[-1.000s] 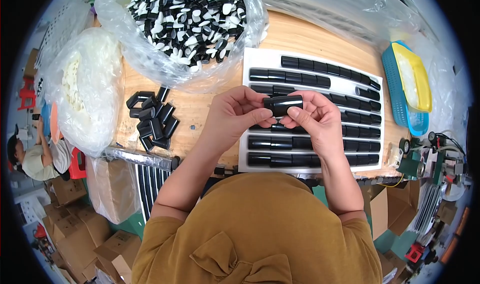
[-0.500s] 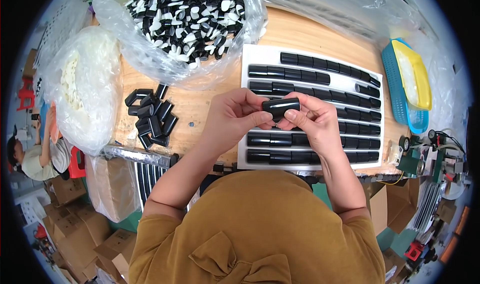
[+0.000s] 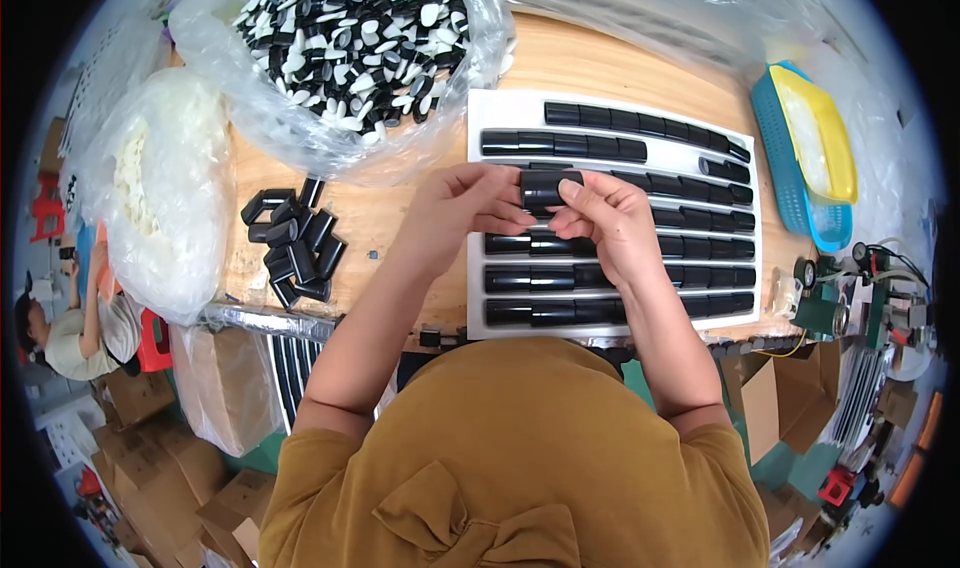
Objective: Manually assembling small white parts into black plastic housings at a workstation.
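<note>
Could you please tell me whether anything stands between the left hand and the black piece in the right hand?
Nothing visible does: the left hand is close beside the black piece, which the right hand pinches; left-hand contact is unclear.

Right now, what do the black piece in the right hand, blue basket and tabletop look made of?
Black piece: probably hard plastic, satin, evenly dark; coated metal possible. Blue basket: likely molded plastic, smooth, evenly colored, perforated wall. Tabletop: wood or laminate, smooth-looking, tan with faint streaks.

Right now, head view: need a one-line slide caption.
Right hand holds a black piece over rows of black pieces on a white board, left hand close by.
</note>
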`<state>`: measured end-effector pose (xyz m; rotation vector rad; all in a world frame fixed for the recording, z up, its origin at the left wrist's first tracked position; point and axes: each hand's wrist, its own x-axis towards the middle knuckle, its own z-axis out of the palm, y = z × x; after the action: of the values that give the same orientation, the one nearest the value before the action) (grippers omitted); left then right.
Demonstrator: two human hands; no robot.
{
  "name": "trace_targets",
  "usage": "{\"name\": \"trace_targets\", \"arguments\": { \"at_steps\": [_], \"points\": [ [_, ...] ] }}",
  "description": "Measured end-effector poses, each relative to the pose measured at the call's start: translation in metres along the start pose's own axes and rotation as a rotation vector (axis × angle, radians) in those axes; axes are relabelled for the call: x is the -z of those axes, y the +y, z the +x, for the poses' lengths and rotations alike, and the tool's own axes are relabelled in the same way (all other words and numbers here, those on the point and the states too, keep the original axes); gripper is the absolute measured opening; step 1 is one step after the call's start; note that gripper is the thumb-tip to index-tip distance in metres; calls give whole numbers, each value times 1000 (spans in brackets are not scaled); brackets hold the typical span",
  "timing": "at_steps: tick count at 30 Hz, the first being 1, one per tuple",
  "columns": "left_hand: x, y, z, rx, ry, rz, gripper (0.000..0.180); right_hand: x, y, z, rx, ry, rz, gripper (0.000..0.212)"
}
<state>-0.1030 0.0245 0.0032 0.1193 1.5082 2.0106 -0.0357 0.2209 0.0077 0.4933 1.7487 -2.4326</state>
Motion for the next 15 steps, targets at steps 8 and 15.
{"name": "trace_targets", "arguments": {
  "at_steps": [8, 15],
  "points": [
    [144, 3, 52, -477, 687, 1335, 20, 114, -9, 31, 339, 602, -458, 29],
    [120, -13, 55, -297, 697, 1558, 24, 200, 6, 59, 336, 827, -913, 33]
  ]
}}
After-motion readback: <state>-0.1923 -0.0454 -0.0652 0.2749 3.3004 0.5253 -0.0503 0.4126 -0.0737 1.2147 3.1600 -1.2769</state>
